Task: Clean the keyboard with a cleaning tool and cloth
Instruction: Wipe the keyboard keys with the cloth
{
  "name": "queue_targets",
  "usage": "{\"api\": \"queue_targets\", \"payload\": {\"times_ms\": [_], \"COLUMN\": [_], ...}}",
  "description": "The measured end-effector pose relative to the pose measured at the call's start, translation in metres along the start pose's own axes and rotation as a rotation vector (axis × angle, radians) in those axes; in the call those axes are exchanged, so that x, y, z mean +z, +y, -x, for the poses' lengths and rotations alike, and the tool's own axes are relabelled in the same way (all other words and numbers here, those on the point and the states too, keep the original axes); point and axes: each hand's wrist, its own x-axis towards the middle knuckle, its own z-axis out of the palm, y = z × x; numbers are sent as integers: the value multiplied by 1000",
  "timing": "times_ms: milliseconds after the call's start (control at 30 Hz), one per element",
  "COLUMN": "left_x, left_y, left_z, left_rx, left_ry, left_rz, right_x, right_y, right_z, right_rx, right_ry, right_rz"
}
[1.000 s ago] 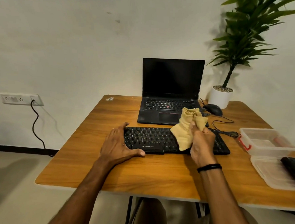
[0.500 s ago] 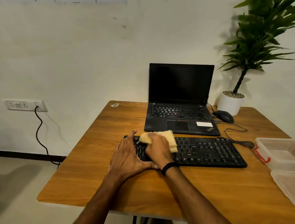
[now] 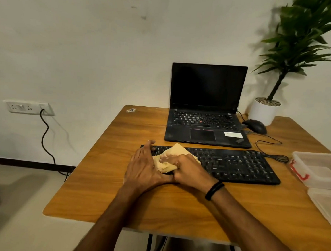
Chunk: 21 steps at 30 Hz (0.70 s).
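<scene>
1. A wooden tabletop (image 3: 176,207) with rounded corners stands against a plain pale wall; a wall socket panel (image 3: 28,107) sits low on the wall to the left, with a black cable (image 3: 46,139) hanging from it down to the floor.
2. The keyboard (image 3: 235,165) is a black, full-size, wired one with low dark keys and faint legends. It lies flat on the tabletop, just in front of the laptop (image 3: 207,108).
3. Its long axis runs left to right across the tabletop, roughly parallel to the near edge, with the number pad end to the right and the key rows facing the person. Its thin cord (image 3: 277,157) leaves from the far right corner.
4. The cloth (image 3: 173,156) is a crumpled, pale yellow rag lying on the left part of the keyboard, one corner pointing toward the laptop.
5. The right hand (image 3: 189,173) is curled closed over the near side of the cloth, pressing it onto the keys; a black band (image 3: 214,190) circles that wrist.
6. The left hand (image 3: 144,168) lies spread, palm down, over the keyboard's left end, fingers reaching to its far edge and thumb touching the right hand; it grasps nothing.
7. The laptop is open with a dark screen. A black mouse (image 3: 255,126) lies to its right, near a white pot holding a green plant (image 3: 297,45).
8. At the right edge, a clear plastic container (image 3: 314,169) with a red clip stands beside its lid (image 3: 326,202).
</scene>
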Motion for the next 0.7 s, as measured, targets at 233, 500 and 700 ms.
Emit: {"api": "queue_targets", "payload": {"times_ms": [233, 500, 700], "left_x": [0, -2, -2], "left_y": [3, 3, 1], "left_z": [-1, 4, 4], "left_rx": [19, 15, 33], "left_ry": [13, 41, 23], "left_rz": [-1, -32, -40], "right_x": [8, -7, 27], "right_y": [-13, -8, -27], "right_z": [-3, -31, -65], "right_rx": [64, 305, 118], "right_ry": [141, 721, 356], "right_rz": [66, 62, 205]}}
